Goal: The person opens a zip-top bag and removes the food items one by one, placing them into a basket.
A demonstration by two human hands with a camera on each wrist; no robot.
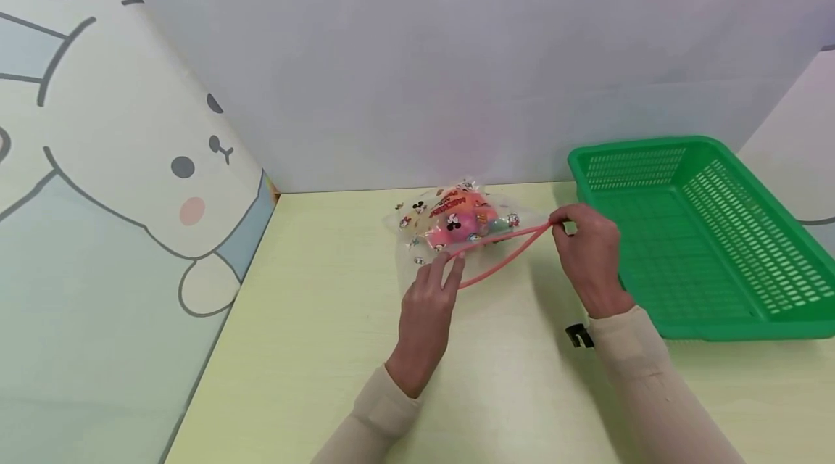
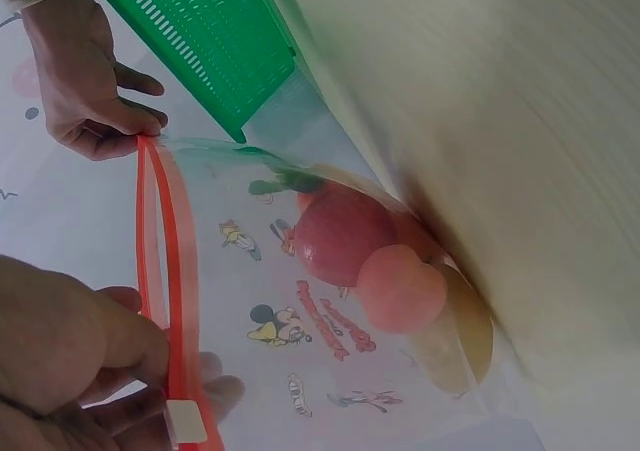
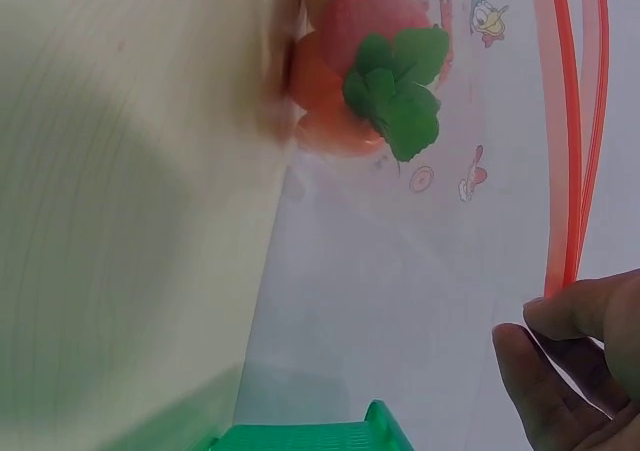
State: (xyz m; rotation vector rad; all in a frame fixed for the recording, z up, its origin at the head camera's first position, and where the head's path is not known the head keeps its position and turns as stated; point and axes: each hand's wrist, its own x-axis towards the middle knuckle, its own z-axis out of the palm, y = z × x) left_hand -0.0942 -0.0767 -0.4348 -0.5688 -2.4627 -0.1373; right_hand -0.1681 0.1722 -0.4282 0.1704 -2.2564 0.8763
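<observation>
A clear slider zipper bag [image 1: 417, 246] with red rims and cartoon prints lies on the table, its mouth gaping toward me. Toy fruits [image 2: 345, 236] show through the plastic, with a green leafy piece [image 3: 400, 91] among them. My right hand [image 1: 587, 250] pinches the right end of the red rim between thumb and fingers. At the rim's left part, my left hand [image 1: 427, 312] grips the bag's edge close to the white slider [image 2: 186, 422]. Some left fingertips [image 2: 222, 386] show through the plastic in the left wrist view.
A green plastic basket [image 1: 691, 261] stands at the right, close beside my right hand. A small black piece [image 1: 578, 336] shows by the right sleeve. A grey wall [image 1: 391, 72] rises behind the table, and a rabbit-print panel [image 1: 130, 159] stands at the left.
</observation>
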